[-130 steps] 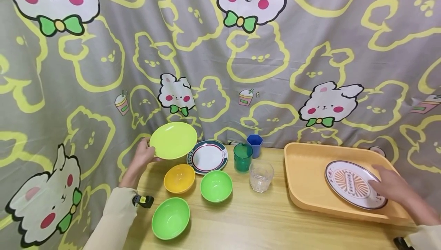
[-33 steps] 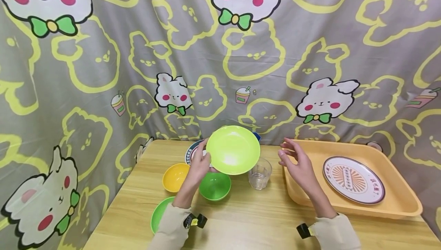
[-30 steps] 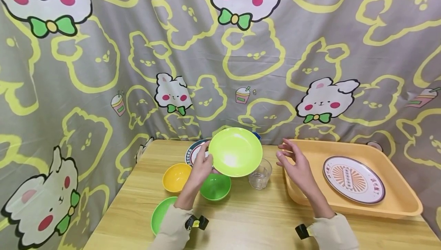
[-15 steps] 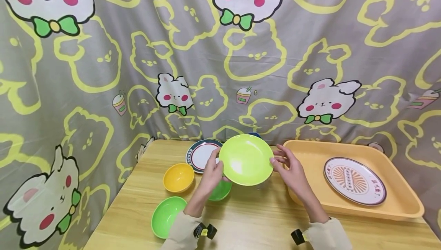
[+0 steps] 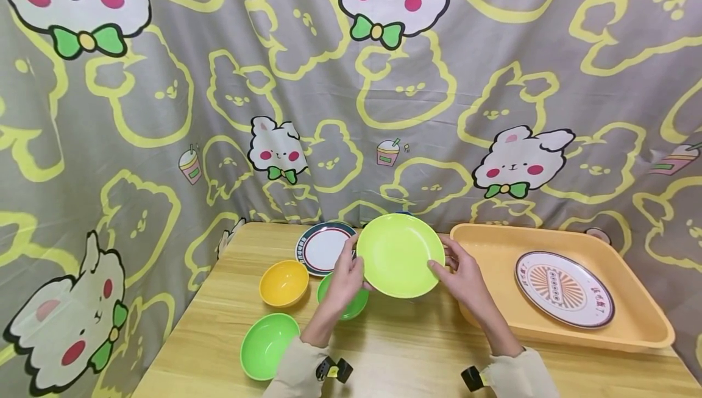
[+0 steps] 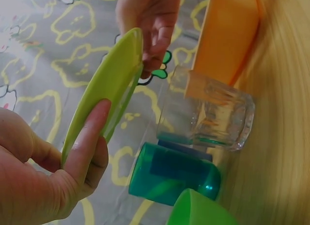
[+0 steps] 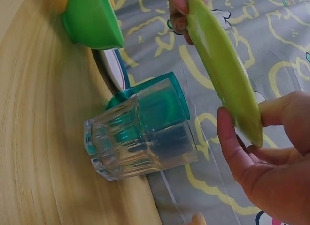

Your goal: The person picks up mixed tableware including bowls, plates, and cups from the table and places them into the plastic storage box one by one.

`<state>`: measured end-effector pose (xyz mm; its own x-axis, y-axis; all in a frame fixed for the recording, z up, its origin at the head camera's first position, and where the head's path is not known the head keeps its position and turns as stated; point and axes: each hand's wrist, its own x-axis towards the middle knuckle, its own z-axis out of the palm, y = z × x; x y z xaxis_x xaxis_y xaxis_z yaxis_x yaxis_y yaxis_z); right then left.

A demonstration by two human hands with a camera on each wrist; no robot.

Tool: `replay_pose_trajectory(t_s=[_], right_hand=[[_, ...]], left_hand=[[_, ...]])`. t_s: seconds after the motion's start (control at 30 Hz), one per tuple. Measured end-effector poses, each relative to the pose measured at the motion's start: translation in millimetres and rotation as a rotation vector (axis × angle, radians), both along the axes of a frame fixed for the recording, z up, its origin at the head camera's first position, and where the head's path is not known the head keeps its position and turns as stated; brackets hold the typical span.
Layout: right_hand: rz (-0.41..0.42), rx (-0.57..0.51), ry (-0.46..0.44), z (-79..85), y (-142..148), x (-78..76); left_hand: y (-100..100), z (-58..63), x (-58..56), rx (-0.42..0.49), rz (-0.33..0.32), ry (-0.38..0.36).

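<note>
A lime-green plate [image 5: 401, 255] is held up over the middle of the table, its face tilted toward me. My left hand [image 5: 344, 273] grips its left rim, thumb on the near side and fingers behind. At the opposite rim, my right hand [image 5: 460, 269] pinches it, thumb on the front and fingers underneath. In the left wrist view the plate [image 6: 104, 89] appears edge-on between both hands. Below it stand a clear glass [image 7: 140, 133] and a green tumbler [image 6: 172, 174], both hidden behind the plate in the head view.
An orange tray [image 5: 482, 300] on the right holds a white patterned plate [image 5: 565, 288]. To the left are a yellow bowl [image 5: 284, 283], a green bowl [image 5: 269, 346], another green bowl [image 5: 342, 300] and a dark-rimmed plate [image 5: 325, 248]. A patterned curtain [image 5: 329, 81] hangs behind the table.
My left hand has carried the lime-green plate rightward from the table's back left to the middle. My right hand has left the white plate in the tray and taken the lime-green plate's right rim.
</note>
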<state>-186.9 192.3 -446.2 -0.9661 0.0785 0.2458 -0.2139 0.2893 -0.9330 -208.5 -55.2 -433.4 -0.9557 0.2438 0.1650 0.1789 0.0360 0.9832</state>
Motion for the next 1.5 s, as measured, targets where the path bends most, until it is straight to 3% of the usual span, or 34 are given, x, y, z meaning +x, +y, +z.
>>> replay_pose_trajectory(t_s=[0.4,0.73,0.93,1.23,1.3,1.4,1.5], right_hand=[[0.013,-0.073,-0.085,3.7,3.2,3.7],[0.038,-0.173,-0.139,6.3,9.9,7.7],[0.015,-0.158,-0.118,10.1,17.8,7.6],[-0.057,-0.071,-0.068,15.6,27.9,7.0],[-0.068,-0.052,-0.067,17.8,30.2,8.0],[-0.077,-0.038,-0.076,21.2,36.0,9.6],[-0.09,-0.033,-0.073,24.2,42.6,11.3]], left_hand=[[8.1,-3.5,2.3,-0.046,0.025,-0.004],[9.4,-4.6,0.8,-0.024,-0.028,0.002],[7.7,-2.8,-1.5,-0.101,-0.045,0.013],[-7.6,3.7,-9.6,-0.175,-0.063,0.1],[-10.7,12.9,-6.9,-0.21,-0.044,0.137],[-18.5,15.6,-12.9,-0.282,-0.031,0.189],[-28.4,15.2,-26.5,-0.337,-0.028,0.219]])
